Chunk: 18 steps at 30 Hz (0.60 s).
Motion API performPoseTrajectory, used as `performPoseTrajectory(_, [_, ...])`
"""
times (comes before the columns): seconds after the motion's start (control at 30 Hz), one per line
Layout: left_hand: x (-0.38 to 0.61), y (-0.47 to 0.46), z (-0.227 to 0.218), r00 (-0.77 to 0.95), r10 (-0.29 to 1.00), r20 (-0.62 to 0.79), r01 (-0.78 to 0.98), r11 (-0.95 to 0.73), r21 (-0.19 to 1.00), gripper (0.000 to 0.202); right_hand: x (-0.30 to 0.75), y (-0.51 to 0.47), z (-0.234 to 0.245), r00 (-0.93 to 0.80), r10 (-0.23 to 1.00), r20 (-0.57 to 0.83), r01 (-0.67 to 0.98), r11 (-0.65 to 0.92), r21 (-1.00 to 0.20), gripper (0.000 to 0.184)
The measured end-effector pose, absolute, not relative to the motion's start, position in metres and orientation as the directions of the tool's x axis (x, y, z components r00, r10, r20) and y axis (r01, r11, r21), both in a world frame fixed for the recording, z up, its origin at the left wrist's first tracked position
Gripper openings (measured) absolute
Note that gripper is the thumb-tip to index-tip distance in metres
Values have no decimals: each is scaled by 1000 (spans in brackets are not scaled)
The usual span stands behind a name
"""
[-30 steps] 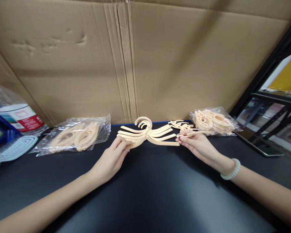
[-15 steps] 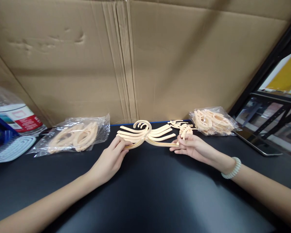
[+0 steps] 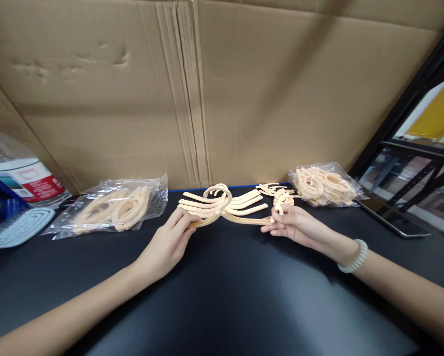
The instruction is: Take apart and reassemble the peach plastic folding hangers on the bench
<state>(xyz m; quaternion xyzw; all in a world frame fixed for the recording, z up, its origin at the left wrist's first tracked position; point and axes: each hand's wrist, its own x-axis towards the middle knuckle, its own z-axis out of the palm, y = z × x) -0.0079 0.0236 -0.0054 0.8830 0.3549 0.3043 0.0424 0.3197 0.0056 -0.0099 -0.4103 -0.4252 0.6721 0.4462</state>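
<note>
A beige plastic clothes hanger [image 3: 240,219] is held out in front of me, its hook at the top. My left hand [image 3: 172,238] is closed on the hanger's left arm. At the tip of the other arm, my right hand [image 3: 298,226] pinches a small beige plastic piece [image 3: 279,203] against the hanger's end; its fingertips partly hide the contact. Just behind lie several more beige hangers [image 3: 246,200] with their arms fanned out to both sides. Small loose beige pieces [image 3: 272,188] form a pile beyond my right hand.
Clear bags of beige parts lie on the black table [image 3: 222,296]: one bag [image 3: 112,207] at left, another bag [image 3: 324,184] at right. A bottle [image 3: 25,173] and a pale blue mesh object [image 3: 29,226] stand far left. Behind rises cardboard [image 3: 244,99]; a dark flat device [image 3: 388,215] lies right.
My right hand has shifted very slightly to the right, and the small piece in its fingers has turned a little at the hanger's tip. My left hand stays put.
</note>
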Motion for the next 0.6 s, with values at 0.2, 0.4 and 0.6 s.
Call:
performPoseTrajectory(0.2, [-7, 22, -4, 571, 647, 505, 599, -749, 283, 19, 312, 0, -8, -195, 973, -125, -217, -167, -962, 37])
performPoseTrajectory(0.4, [-7, 23, -5, 568, 651, 504, 603, -746, 284, 20, 304, -5, -8, -108, 992, -70, -209, -91, -974, 43])
performPoseTrajectory(0.6, [-7, 22, -6, 588, 652, 479, 604, -748, 277, 22, 302, -3, -10, -18, 1000, -19, -189, -22, -982, 46])
